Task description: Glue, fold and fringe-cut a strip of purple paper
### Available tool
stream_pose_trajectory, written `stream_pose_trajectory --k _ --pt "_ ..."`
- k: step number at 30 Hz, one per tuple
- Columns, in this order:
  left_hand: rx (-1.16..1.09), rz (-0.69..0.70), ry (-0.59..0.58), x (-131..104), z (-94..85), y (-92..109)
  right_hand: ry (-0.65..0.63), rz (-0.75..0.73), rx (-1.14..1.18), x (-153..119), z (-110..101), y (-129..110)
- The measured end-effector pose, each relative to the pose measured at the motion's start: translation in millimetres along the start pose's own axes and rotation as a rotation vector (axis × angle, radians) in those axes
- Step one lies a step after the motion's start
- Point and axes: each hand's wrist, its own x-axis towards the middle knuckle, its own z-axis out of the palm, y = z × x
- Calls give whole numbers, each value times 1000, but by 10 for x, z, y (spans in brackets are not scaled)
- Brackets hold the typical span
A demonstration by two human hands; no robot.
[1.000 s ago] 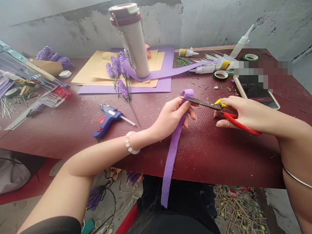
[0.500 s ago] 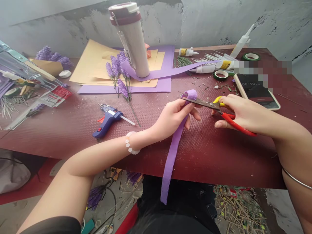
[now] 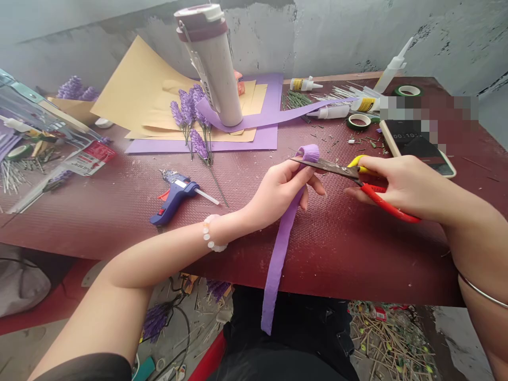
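My left hand (image 3: 283, 185) pinches a long purple paper strip (image 3: 280, 264) near its curled upper end, which shows a row of fine cuts. The strip's tail hangs past the table's front edge. My right hand (image 3: 400, 185) is closed round the red and yellow handles of a pair of scissors (image 3: 337, 168). Their dark blades point left and lie across the strip just above my left fingers. Whether the blades are fully closed is hard to make out.
A blue glue gun (image 3: 174, 196) lies left of my hands. Behind stand a white tumbler (image 3: 216, 74) and several purple paper flowers (image 3: 198, 143) on tan paper sheets (image 3: 130, 95). Glue bottles (image 3: 333, 111), green tape rolls (image 3: 358, 122) and a phone (image 3: 413, 143) lie at the right.
The left tan sheet's corner has lifted higher. Both hands keep nearly the same place, with the scissors still at the strip's curled end.
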Motion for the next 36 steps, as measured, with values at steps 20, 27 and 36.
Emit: stream_pose_trajectory --k 20,27,36 --pt "-42 -67 -30 -4 18 53 6 -58 -70 -58 -57 113" --pt "-62 -59 -59 -5 8 21 -73 -42 -23 -63 -90 137" --pt "-219 -68 -161 -54 0 71 -306 87 175 -50 -174 59"
